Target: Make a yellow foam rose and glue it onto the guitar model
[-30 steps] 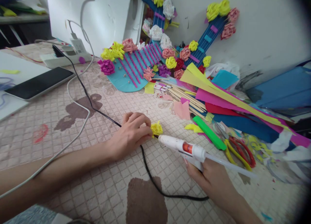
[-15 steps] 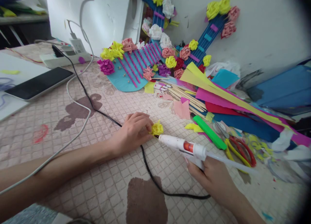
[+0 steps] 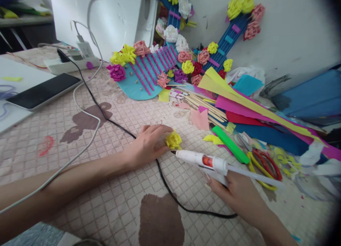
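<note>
My left hand (image 3: 149, 143) rests low over the tablecloth with its thumb and fingertips closed on a small yellow paper flower (image 3: 174, 140). Wrapped round the handle of a white glue gun (image 3: 205, 161) is my right hand (image 3: 237, 192). The gun's dark nozzle points left, just below the flower and close to my left thumb. A clear glue stick (image 3: 255, 176) sticks out of the gun's back end. From beneath the gun a black cord (image 3: 183, 211) loops left across the cloth and passes under my left hand.
A blue paper guitar (image 3: 144, 91) with paper flowers stands at the back. On the right lie wooden sticks (image 3: 206, 107), a green cutter (image 3: 230, 144), scissors (image 3: 266, 167) and coloured paper (image 3: 247, 111). A phone (image 3: 45, 91) and a power strip (image 3: 62, 64) are at left; a white cable (image 3: 87, 143) crosses my forearm.
The flower has turned, and my left fingers have stretched out further along its top. The glue gun and my right hand have shifted slightly right, with the nozzle now lower against the flower.
</note>
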{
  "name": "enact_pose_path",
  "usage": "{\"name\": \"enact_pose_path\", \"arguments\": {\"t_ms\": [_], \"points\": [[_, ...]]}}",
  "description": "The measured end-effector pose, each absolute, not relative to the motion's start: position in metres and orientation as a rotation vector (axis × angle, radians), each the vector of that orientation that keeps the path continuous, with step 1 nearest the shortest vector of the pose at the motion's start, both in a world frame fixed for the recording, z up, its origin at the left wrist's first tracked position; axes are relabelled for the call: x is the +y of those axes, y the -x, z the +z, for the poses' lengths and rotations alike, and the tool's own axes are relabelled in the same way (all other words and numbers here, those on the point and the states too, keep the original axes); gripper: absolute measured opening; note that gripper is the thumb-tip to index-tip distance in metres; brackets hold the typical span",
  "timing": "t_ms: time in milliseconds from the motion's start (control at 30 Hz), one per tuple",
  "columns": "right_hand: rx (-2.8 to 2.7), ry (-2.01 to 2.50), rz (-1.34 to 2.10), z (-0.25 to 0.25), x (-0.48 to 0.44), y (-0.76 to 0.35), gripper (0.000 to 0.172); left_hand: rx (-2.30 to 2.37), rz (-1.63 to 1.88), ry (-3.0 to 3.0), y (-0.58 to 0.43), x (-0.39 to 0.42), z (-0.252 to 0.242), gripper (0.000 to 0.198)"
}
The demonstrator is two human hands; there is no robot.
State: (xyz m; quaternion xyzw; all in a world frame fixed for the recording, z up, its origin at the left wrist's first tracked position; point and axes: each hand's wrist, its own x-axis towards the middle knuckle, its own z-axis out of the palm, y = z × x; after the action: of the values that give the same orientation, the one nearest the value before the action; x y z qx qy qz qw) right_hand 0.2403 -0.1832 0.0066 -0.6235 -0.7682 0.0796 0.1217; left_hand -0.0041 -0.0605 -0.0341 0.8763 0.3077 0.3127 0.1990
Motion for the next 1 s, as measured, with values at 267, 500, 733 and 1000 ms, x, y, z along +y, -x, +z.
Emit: {"name": "enact_pose_path", "arguments": {"t_ms": [267, 500, 733, 1000], "points": [[-2.244, 1.796, 0.283, 0.015, -0.179, -0.242, 0.017, 0.857, 0.805, -2.458, 0.003, -0.061, -0.035, 0.044], [-2.238, 1.787, 0.393, 0.016, -0.177, -0.246, 0.01, 0.883, 0.783, -2.44, 0.001, -0.058, -0.031, 0.053], [-2.267, 1.786, 0.445, 0.013, -0.177, -0.247, 0.01, 0.912, 0.707, -2.401, -0.006, -0.057, -0.024, 0.06], [-2.267, 1.777, 0.436, 0.015, -0.176, -0.246, 0.012, 0.919, 0.702, -2.388, -0.011, -0.055, -0.026, 0.059]]}}
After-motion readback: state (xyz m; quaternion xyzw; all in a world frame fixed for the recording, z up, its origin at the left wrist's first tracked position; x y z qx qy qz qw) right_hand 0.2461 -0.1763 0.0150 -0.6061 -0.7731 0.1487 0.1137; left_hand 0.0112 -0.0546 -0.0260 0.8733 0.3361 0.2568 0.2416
